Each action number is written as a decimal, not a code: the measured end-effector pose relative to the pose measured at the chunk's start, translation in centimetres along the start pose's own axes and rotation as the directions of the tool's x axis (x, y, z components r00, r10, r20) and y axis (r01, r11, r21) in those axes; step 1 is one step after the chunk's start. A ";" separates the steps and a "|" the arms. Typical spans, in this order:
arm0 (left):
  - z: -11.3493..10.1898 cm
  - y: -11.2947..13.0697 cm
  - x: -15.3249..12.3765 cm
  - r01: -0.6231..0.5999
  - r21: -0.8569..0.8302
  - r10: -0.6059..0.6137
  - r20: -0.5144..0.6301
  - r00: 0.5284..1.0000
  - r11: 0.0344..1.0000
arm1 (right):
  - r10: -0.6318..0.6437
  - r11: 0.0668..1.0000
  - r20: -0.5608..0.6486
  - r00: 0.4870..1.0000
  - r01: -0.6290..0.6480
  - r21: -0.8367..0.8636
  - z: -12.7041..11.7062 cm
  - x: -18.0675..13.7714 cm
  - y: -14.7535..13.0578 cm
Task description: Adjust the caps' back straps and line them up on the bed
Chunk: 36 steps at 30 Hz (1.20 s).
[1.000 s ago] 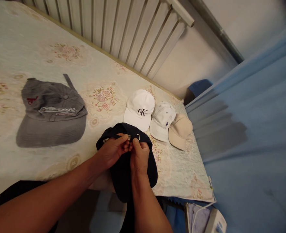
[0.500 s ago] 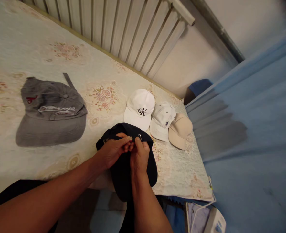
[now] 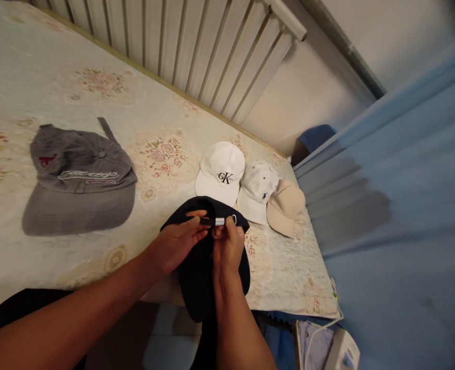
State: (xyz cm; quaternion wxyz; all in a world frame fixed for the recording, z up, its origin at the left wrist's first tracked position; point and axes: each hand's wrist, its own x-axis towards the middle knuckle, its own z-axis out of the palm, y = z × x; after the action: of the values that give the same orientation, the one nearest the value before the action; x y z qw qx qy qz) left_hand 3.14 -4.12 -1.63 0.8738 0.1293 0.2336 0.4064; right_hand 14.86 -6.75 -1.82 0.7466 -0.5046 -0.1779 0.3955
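A black baseball cap [image 3: 196, 277] hangs at the bed's near edge with its back strap uppermost. My left hand [image 3: 177, 244] pinches the black strap [image 3: 206, 221], whose end carries a silver metal tip [image 3: 220, 221]. Beside that tip, my right hand [image 3: 229, 244] grips the cap's back edge at a small metal ring [image 3: 234, 219]. Whether the strap's tip touches the ring, I cannot tell. Just behind lies a white cap with black letters [image 3: 221, 172].
A grey cap [image 3: 81, 180] with a loose strap lies at left. Another white cap [image 3: 258, 190] and a beige cap [image 3: 287, 205] overlap at right. Behind the floral bedspread [image 3: 146, 113] stands a radiator [image 3: 173, 46]; a blue curtain [image 3: 404, 205] hangs at right.
Both hands and the black cap have shifted slightly right. The strap now lies straighter across the opening, and its silver tip shows more fully between my hands.
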 end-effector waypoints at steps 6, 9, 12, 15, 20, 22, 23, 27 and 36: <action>0.5 1.2 -0.3 0.077 -0.258 -0.105 -0.097 0.990 0.963 | -0.024 1.000 -0.048 0.999 0.025 0.012 0.1 0.3 0.1; 0.6 1.2 0.0 0.037 -0.272 -0.078 -0.141 0.987 0.962 | -0.018 1.000 -0.052 0.999 0.017 -0.003 0.1 0.2 0.3; 0.6 1.1 0.1 0.019 -0.266 -0.055 -0.128 0.990 0.964 | -0.011 1.000 -0.027 1.000 0.012 0.004 0.0 0.2 0.4; 0.8 1.1 0.2 0.017 -0.271 -0.053 -0.127 0.990 0.962 | -0.004 0.999 0.016 1.000 0.003 0.052 -0.2 0.4 0.6; 0.7 0.9 0.3 0.006 -0.260 -0.036 -0.108 0.993 0.966 | -0.001 0.997 0.104 0.995 -0.007 0.074 -0.4 0.4 0.5; 0.6 0.8 0.4 0.008 -0.253 -0.034 -0.100 0.994 0.967 | 0.004 0.999 0.122 0.992 -0.010 0.047 -0.4 0.4 0.5; 0.6 0.7 0.4 0.010 -0.251 -0.035 -0.096 0.995 0.968 | 0.007 0.999 0.130 0.991 -0.011 0.031 -0.4 0.4 0.5; 0.5 0.6 0.5 0.015 -0.231 -0.033 -0.074 0.997 0.973 | 0.032 0.999 0.133 0.991 -0.032 -0.002 -0.4 0.4 0.4; 0.8 0.8 0.4 0.010 -0.191 -0.029 -0.100 0.995 0.981 | 0.047 0.999 0.091 0.995 -0.049 0.023 -0.5 0.5 0.5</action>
State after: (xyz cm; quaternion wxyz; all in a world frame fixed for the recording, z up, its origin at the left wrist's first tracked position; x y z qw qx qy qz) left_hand 3.23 -3.36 -0.75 0.8730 0.0218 0.2392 0.4244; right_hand 15.29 -6.55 -2.59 0.7342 -0.4811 -0.1942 0.4380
